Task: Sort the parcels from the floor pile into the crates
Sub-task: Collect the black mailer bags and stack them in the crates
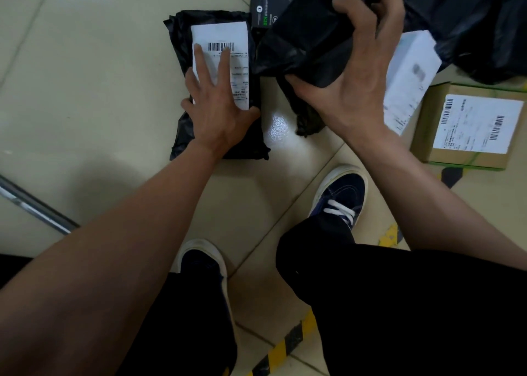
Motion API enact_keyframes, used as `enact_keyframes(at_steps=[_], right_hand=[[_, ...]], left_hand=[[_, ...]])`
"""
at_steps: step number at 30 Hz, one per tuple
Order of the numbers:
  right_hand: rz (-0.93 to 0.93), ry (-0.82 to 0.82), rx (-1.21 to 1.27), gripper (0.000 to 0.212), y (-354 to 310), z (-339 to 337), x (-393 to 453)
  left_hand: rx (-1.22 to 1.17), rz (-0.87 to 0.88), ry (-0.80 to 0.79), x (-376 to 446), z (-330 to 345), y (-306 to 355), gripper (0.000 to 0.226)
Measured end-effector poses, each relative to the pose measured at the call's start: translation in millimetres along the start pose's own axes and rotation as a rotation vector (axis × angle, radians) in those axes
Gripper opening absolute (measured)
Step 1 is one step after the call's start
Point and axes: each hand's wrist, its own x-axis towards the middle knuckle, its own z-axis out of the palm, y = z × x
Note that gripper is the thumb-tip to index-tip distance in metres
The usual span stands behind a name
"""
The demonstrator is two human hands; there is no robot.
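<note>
A black plastic parcel (182,42) with a white barcode label lies flat on the tiled floor. My left hand (216,102) rests on it, fingers straight across the label. To its right, my right hand (359,62) grips a second black plastic parcel (308,42), fingers curled over its top and thumb under its edge; its lower end hangs near the floor. No crate is in view.
A cardboard box (445,147) with a white label sits at the right. A white parcel (410,70) lies behind my right hand, a black printed box (262,8) and more black bags (473,19) at the top. My shoes and yellow-black floor tape (282,353) are below.
</note>
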Motion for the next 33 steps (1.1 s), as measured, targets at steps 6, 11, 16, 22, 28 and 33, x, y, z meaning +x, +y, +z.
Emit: enact_keyframes(at_steps=[6, 11, 16, 22, 28, 33], right_hand=[[-0.024, 0.037, 0.095, 0.071, 1, -6, -9], [-0.006, 0.044, 0.114, 0.072, 4, -11, -16], [0.008, 0.066, 0.133, 0.071, 8, -13, -23], [0.121, 0.134, 0.231, 0.075, 22, -26, -57], [0.258, 0.120, 0.300, 0.078, 20, -41, -108], [0.336, 0.180, 0.322, 0.077, 14, -49, -122]], left_hand=[[0.018, -0.018, -0.006, -1, -1, 0, 0.112], [0.021, -0.019, -0.004, -4, 0, 0, 0.111], [0.050, -0.017, -0.018, -4, 0, -1, 0.110], [0.080, -0.012, -0.026, -5, 1, -2, 0.109], [0.069, 0.000, -0.018, -5, 1, -4, 0.108], [0.062, -0.006, -0.036, -7, -1, -4, 0.108]])
